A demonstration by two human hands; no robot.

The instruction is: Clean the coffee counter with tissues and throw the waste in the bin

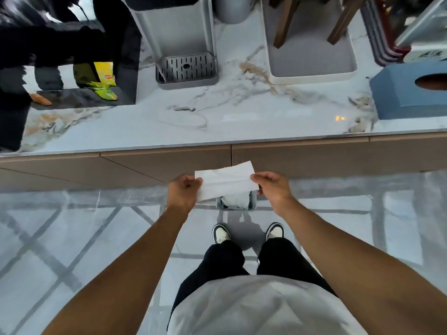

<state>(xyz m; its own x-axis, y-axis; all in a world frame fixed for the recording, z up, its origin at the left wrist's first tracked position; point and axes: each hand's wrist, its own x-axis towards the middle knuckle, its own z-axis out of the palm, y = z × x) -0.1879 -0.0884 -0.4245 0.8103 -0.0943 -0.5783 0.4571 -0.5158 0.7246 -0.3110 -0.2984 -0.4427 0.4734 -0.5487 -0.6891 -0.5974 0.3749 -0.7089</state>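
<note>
I hold a flat white tissue [226,180] stretched between both hands, in front of the counter's drawer fronts. My left hand [183,192] pinches its left end and my right hand [272,187] pinches its right end. Directly below the tissue, on the floor by my feet, stands a small grey bin [252,201] with crumpled white tissue inside; the tissue hides its far rim. The white marble counter [217,122] runs across the view beyond the hands, with brownish marks near its back.
On the counter stand a silver machine with a slotted drip tray [186,68], a white tray [312,71] holding wooden legs, a blue tissue box [406,93] at right, and a black appliance with yellow-green packets [101,81] at left. Glossy tiled floor lies below.
</note>
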